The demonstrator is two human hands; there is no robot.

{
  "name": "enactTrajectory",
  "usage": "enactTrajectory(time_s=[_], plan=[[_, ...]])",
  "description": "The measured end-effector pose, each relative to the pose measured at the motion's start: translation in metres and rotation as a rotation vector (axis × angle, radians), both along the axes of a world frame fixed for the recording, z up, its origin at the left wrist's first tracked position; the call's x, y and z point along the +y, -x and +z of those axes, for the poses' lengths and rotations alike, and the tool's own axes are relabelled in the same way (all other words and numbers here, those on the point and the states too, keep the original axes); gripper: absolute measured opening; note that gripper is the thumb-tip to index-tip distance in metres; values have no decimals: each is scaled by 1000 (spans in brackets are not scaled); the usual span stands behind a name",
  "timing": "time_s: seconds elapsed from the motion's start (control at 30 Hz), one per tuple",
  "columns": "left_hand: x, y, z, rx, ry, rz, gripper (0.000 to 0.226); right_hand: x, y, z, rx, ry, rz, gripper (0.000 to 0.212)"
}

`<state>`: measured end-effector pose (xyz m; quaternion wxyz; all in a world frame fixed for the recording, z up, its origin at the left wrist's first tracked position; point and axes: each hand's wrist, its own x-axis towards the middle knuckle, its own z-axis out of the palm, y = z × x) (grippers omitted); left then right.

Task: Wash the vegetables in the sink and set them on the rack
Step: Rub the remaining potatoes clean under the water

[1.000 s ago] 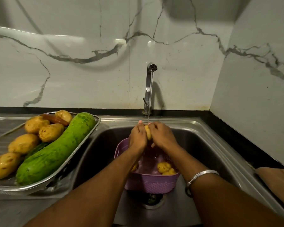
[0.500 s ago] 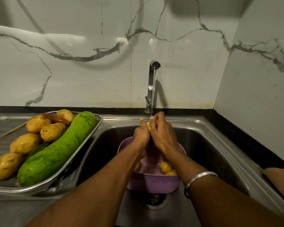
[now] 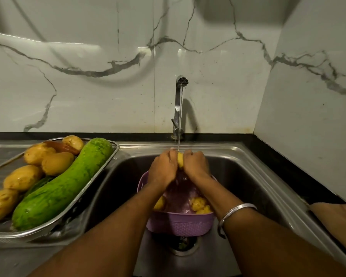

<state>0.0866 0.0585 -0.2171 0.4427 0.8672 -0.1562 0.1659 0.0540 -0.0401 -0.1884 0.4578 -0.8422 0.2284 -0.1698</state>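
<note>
Both hands are meeting directly under the tap (image 3: pixel 181 104), and the reason looks plain: the thin stream is falling straight onto the potato (image 3: pixel 180 159) they are sharing, so the water is landing where the fingers are working. The left hand (image 3: pixel 162 168) is curling round the potato from one side and the right hand (image 3: pixel 196 166) from the other, so that only a narrow yellow strip is showing between them; each is closed on it rather than spread. They are holding it above the purple basket (image 3: pixel 180 224), which is sitting in the sink (image 3: pixel 248 176) over the drain, probably so that run-off and any dropped piece are falling back among the unwashed ones. A few more potatoes (image 3: pixel 200 204) are lying in that basket, partly hidden by the forearms, so the washing is judged to be well along but unfinished. On the worktop to the left, the rack (image 3: pixel 100 176) is carrying a long green gourd (image 3: pixel 64 184) laid diagonally, several wet-looking potatoes beside it and a reddish vegetable at the back; it is sitting just beside the sink edge, which is keeping the carry short. A bangle (image 3: pixel 236 211) is resting on the right wrist.
</note>
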Motion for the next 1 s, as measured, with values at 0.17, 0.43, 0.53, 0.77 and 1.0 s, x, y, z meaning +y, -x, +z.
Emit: enactTrajectory(time_s=[0.17,0.43,0.53,0.77,1.0], plan=[[2,-8,11,392,47,-10,37,-2,1,-3,-118,349,42,42],[-3,3,22,776,447,-102,56,-5,2,-14,-297,563,90,50],[-9,-2,8,259,258,-87,48,-4,-5,-15,-214,292,48,55],[-4,2,2,-228,-23,-159,41,-8,3,7,128,-701,124,49],[-8,-5,13,347,178,-3,44,-1,-5,-6,-122,292,1,55]])
